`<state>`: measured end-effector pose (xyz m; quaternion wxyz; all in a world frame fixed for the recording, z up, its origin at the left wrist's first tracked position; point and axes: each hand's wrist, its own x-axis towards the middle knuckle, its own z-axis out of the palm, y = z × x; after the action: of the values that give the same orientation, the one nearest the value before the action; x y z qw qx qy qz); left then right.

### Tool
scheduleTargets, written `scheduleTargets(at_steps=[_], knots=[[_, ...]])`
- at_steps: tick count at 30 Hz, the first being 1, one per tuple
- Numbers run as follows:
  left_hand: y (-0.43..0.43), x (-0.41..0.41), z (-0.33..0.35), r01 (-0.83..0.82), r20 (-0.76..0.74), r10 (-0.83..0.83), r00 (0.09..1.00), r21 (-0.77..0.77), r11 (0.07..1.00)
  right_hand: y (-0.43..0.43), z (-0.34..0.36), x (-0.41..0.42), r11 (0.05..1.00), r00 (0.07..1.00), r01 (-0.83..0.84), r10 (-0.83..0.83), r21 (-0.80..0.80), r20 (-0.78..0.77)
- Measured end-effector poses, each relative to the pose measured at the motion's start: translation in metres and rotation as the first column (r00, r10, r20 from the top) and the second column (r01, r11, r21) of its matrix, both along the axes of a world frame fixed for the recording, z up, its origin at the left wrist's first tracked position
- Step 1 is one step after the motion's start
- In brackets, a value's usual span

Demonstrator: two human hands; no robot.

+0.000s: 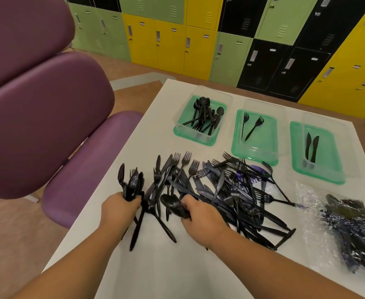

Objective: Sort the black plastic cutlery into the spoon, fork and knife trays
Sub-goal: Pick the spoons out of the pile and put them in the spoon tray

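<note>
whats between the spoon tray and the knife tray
The fork tray, with two forks in it, stands between the spoon tray and the knife tray; the head view shows it.

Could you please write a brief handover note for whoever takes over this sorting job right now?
Hands: left hand grips a bundle of spoons; right hand pinches one more spoon at the pile.
Trays: spoon tray holds many spoons, fork tray two forks, knife tray two knives.
Left to do: tray the held spoons, sort the big mixed pile; a plastic bag of more cutlery lies to the right.
</note>
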<state>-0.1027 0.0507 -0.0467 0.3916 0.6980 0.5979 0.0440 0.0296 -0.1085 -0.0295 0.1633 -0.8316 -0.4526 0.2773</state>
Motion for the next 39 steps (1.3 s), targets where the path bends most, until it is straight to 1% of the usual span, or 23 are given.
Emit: scheduleTargets(at_steps=[4, 7, 10, 13, 16, 21, 22, 23, 25, 26, 29, 34, 37, 39], knots=[[0.000, -0.008, -0.005, -0.060, 0.038, 0.062, 0.997, -0.066, 0.996, 0.023, 0.004, -0.011, 1.000, 0.994, 0.002, -0.001, 0.014, -0.109], [0.000, -0.012, -0.005, -0.116, 0.086, 0.126, 0.988, -0.112, 0.987, 0.038, -0.001, -0.022, 0.999, 0.986, 0.032, -0.034, -0.016, -0.164], [0.002, -0.015, -0.005, -0.133, 0.105, 0.147, 0.984, -0.124, 0.983, 0.045, -0.010, -0.030, 0.997, 0.994, -0.008, -0.001, -0.081, -0.113], [0.001, -0.018, -0.004, -0.105, 0.099, 0.117, 0.988, -0.118, 0.987, 0.045, -0.014, -0.034, 0.985, 0.998, -0.065, 0.066, -0.162, -0.002], [0.001, -0.021, -0.003, -0.063, 0.075, 0.072, 0.995, -0.110, 0.992, 0.044, -0.016, -0.033, 0.976, 0.994, -0.074, 0.088, -0.205, 0.063], [0.002, -0.022, 0.005, 0.064, 0.014, -0.064, 0.998, -0.057, 0.996, 0.039, -0.014, -0.024, 0.955, 0.998, -0.037, 0.051, -0.296, 0.039], [0.003, -0.022, 0.006, 0.077, 0.020, -0.076, 0.997, -0.056, 0.995, 0.037, -0.013, -0.023, 0.950, 0.998, -0.040, 0.054, -0.311, 0.035], [0.003, -0.022, 0.008, 0.063, 0.063, -0.058, 0.996, -0.082, 0.995, 0.035, -0.012, -0.021, 0.947, 0.998, -0.043, 0.055, -0.320, 0.027], [0.002, -0.020, 0.013, 0.014, 0.185, 0.020, 0.982, -0.181, 0.983, 0.028, -0.010, -0.016, 0.953, 0.999, -0.031, 0.034, -0.301, 0.004], [0.002, -0.019, 0.016, 0.010, 0.220, 0.038, 0.975, -0.209, 0.978, 0.024, -0.009, -0.014, 0.959, 1.000, -0.022, 0.020, -0.282, -0.011], [0.000, -0.014, 0.022, 0.016, 0.234, 0.039, 0.972, -0.228, 0.974, 0.010, -0.010, -0.007, 0.976, 0.997, -0.002, -0.016, -0.218, -0.081], [0.001, -0.009, 0.024, 0.040, 0.305, 0.079, 0.949, -0.366, 0.930, -0.007, -0.006, -0.002, 0.988, 0.974, 0.053, -0.083, -0.145, -0.209], [-0.007, 0.002, 0.030, 0.096, 0.372, 0.074, 0.925, -0.419, 0.903, -0.013, -0.004, -0.001, 0.989, 0.959, 0.111, -0.133, -0.101, -0.249], [-0.013, 0.009, 0.032, 0.140, 0.413, 0.067, 0.908, -0.451, 0.881, -0.013, -0.003, 0.001, 0.986, 0.955, 0.154, -0.167, -0.069, -0.245]])
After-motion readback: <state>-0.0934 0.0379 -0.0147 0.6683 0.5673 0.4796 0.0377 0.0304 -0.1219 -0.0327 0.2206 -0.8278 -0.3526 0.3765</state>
